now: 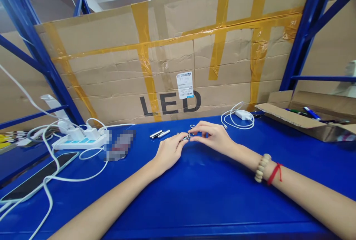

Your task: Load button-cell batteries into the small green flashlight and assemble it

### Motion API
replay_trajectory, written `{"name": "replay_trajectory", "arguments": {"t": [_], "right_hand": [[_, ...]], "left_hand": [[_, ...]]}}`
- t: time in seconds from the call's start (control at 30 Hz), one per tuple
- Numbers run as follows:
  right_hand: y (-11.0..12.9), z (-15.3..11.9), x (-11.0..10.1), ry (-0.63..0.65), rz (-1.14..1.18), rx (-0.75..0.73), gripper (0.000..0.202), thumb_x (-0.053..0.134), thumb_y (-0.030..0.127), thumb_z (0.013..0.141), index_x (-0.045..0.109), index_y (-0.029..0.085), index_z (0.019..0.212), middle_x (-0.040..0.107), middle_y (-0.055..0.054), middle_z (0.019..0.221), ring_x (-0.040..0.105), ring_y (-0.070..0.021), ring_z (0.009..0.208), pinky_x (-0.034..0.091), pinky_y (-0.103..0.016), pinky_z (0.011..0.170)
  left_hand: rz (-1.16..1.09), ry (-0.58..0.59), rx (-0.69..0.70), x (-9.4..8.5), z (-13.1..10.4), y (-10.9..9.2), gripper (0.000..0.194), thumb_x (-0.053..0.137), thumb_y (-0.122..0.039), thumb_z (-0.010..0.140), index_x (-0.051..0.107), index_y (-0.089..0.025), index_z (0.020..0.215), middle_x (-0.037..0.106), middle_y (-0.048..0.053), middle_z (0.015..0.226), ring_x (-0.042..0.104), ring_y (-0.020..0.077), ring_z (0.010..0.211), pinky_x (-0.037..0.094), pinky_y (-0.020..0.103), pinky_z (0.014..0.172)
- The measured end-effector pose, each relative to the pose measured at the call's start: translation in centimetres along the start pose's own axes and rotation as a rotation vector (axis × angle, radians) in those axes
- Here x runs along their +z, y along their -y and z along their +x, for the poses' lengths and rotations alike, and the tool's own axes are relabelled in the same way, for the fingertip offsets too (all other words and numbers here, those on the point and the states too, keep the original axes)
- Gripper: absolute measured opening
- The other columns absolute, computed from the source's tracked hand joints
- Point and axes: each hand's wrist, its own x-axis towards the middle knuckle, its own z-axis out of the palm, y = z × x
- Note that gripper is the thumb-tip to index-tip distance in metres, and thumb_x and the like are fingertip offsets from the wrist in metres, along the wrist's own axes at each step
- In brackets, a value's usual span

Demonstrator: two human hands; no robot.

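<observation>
Blue table, close work centre-stage!
Left hand and right hand pinch a small metallic piece between them, long axis unclear.

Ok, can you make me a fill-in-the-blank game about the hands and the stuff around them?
1. The left hand and the right hand meet at a small thing over a table coloured ____.
2. The beads are on the ____ arm.
3. Next to the beads is a string coloured ____.
4. The big black letters on the cardboard spell ____.

Missing words: blue; right; red; LED.
</observation>
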Motion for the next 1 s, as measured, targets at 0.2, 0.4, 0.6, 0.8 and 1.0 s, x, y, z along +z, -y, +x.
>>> {"name": "replay_trajectory", "arguments": {"t": [0.2,0.4,0.6,0.8,1.0], "right_hand": [[-0.4,0.0,0.2,0.037,0.043,-0.074,0.02,0.06,0.038,0.078,0.071,0.02,0.078,0.062,-0.002,0.078,0.057,-0.0094,0.065,0.04,-0.019,0.057],[0.1,0.0,-0.4,0.094,-0.045,-0.147,0.021,0.059,0.038,0.079,0.07,0.02,0.077,0.063,-0.001,0.082,0.058,-0.0079,0.063,0.038,-0.018,0.053],[0.2,0.0,-0.4,0.1,-0.072,-0.103,0.013,0.063,0.033,0.076,0.07,0.021,0.076,0.063,0.001,0.081,0.058,-0.0074,0.063,0.036,-0.018,0.052],[-0.3,-0.2,0.0,0.139,0.038,-0.003,0.009,0.067,0.03,0.073,0.071,0.022,0.075,0.062,0.001,0.079,0.057,-0.0086,0.068,0.037,-0.018,0.056],[-0.1,-0.2,0.3,0.129,0.117,0.163,0.013,0.069,0.034,0.07,0.071,0.021,0.07,0.063,0.001,0.074,0.055,-0.0093,0.066,0.034,-0.02,0.057]], "left_hand": [[-0.032,0.06,0.074,0.4,-0.1,0.8,0.027,0.035,-0.026,0.092,0.054,-0.027,0.112,0.061,-0.001,0.115,0.055,0.0168,0.106,0.043,0.029,0.089],[-0.104,0.125,0.129,0.6,0.0,1.1,0.026,0.033,-0.025,0.092,0.055,-0.024,0.106,0.062,0.0,0.109,0.055,0.0162,0.101,0.042,0.028,0.087],[-0.154,0.177,0.112,0.5,0.0,0.9,0.025,0.031,-0.028,0.093,0.054,-0.023,0.103,0.062,0.001,0.1,0.056,0.0168,0.094,0.042,0.028,0.082],[-0.167,0.231,0.099,0.5,0.0,0.8,0.024,0.029,-0.031,0.093,0.051,-0.021,0.097,0.06,0.002,0.093,0.054,0.017,0.088,0.041,0.028,0.078],[-0.163,0.249,0.054,0.6,-0.1,0.8,0.026,0.026,-0.03,0.094,0.05,-0.02,0.097,0.059,0.004,0.093,0.055,0.0175,0.085,0.042,0.029,0.077]]}}
